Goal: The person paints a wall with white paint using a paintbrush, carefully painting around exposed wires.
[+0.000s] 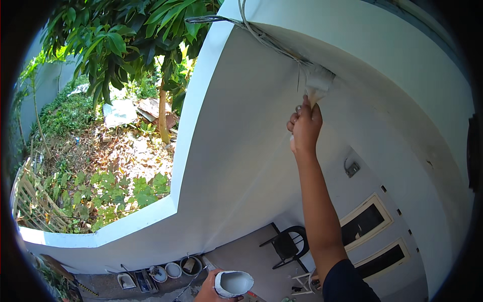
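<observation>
My right arm stretches up, and my right hand [306,126] grips a wide paintbrush [318,83] by its pale handle. White-coated bristles press into the corner where the wall [241,105] meets the overhang above it, right beside a bundle of grey cables [266,40]. Low in the view, my left hand [209,290] is wrapped around a cut-open white container [234,283]. Its inside looks white and smeared; how much paint it contains I cannot tell.
Far below stand a black chair [286,245], several buckets [173,270] and a dustpan [126,281] along the wall's foot. Two framed openings [370,224] and a small grey fixture [352,169] are at right. Beyond the wall's edge grows a leafy tree [163,108].
</observation>
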`<state>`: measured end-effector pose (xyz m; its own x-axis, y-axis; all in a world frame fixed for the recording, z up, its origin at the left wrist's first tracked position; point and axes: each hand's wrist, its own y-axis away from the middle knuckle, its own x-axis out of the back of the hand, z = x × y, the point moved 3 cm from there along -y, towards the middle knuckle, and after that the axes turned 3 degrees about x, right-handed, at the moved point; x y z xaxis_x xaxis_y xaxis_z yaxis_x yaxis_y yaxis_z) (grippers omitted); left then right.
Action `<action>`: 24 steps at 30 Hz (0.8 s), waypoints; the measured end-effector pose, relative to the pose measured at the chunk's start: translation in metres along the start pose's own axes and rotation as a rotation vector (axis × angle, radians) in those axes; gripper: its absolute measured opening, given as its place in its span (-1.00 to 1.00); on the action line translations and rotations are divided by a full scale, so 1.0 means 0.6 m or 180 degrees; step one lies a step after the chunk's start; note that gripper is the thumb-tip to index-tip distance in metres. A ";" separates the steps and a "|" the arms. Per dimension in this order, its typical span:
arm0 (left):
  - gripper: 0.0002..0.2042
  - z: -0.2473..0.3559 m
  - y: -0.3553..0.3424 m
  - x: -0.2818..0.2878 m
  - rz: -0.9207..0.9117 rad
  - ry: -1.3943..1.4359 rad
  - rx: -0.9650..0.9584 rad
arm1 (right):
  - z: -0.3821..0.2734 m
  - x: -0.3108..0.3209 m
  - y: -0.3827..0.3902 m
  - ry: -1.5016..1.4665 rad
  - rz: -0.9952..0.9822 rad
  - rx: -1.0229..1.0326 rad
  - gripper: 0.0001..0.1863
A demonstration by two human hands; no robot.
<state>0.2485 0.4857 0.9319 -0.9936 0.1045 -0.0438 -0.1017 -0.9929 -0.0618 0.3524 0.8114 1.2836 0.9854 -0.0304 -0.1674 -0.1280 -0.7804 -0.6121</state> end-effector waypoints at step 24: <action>-0.12 0.025 0.004 -0.002 -0.0050 -0.0112 -0.0094 | -0.041 0.000 -0.013 0.2056 -0.0593 0.2637 -0.75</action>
<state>0.2487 0.4823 0.9470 -0.9930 0.1175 -0.0076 -0.1163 -0.9890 -0.0917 0.3562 0.8024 1.3074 0.8389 -0.4693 0.2757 0.2341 -0.1462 -0.9612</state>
